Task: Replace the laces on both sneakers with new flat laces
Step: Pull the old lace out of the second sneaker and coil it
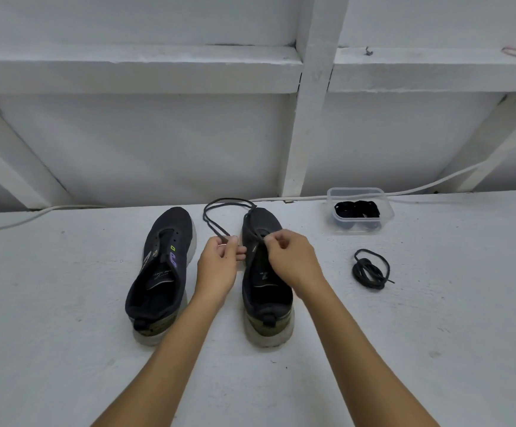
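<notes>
Right shoe (266, 272) as landmark, both hands over it, left hand (219, 266) and right hand (287, 257) each pinching its lace (219, 211) (looped beyond the toe), unlaced shoe (161, 266) left of it, coiled lace (370, 269) and tub (359, 211) right of it.

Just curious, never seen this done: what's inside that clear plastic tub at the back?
The tub holds two dark rolled bundles, likely the new laces. It has no lid. Whether anything lies under them cannot be seen.

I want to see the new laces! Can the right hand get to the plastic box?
Probably yes. The plastic box sits open-topped beyond the right hand with bare surface between, but that hand pinches the lace on the right sneaker and must let go first.
</notes>
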Tool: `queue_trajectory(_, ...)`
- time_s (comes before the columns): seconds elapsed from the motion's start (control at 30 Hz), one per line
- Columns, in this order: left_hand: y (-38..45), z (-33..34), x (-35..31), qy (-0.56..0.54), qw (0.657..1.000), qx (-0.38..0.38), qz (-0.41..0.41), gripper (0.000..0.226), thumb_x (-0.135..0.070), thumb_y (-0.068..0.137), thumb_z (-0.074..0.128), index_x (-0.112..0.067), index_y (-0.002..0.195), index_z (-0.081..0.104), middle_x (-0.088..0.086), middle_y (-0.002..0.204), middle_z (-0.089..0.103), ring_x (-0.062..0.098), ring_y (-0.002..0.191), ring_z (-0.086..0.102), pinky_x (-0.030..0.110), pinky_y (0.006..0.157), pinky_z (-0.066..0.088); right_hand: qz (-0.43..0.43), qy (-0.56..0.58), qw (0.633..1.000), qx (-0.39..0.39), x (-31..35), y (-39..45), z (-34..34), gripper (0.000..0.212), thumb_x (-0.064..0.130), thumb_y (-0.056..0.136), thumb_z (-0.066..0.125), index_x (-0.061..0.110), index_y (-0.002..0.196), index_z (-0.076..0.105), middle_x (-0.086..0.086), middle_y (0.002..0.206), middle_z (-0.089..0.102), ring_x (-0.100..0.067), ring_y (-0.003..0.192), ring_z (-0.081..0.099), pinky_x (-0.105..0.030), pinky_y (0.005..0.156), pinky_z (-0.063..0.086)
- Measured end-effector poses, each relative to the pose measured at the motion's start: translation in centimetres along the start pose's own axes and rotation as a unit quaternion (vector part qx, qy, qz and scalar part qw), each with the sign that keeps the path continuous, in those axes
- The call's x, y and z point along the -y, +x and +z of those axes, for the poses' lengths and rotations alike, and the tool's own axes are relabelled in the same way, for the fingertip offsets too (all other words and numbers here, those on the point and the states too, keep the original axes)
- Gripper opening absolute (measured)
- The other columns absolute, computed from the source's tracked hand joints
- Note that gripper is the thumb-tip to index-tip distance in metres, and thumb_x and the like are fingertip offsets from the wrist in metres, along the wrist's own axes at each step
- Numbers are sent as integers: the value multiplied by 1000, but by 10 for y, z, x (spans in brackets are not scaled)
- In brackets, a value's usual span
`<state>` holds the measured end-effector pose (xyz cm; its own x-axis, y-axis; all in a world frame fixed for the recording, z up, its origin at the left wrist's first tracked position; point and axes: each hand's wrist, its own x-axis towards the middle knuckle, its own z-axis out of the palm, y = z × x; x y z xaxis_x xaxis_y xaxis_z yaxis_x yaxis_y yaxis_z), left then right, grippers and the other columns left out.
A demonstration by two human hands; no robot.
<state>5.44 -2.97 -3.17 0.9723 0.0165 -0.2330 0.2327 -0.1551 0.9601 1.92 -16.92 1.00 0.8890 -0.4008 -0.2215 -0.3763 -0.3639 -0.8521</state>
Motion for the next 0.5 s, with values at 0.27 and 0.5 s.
queue_trajectory(0.27,-27,0,4,84,994,67,27,44,-54,98,49,-37,139,50,-22,115,64,-7,109,58,8,84,41,24,75,995,65,-33,7,-29,7,24,89,75,22,94,80,10,87,77,-9,87,72,-31,83,61)
queue_trajectory(0.5,-42,3,-2,161,976,94,113,42,-41,103,47,-21,139,57,-14,137,53,-2,126,45,12,103,30,-111,-88,989,44,-32,9,-19,5,29,95,67,30,94,72,21,86,67,4,83,64,-9,68,43)
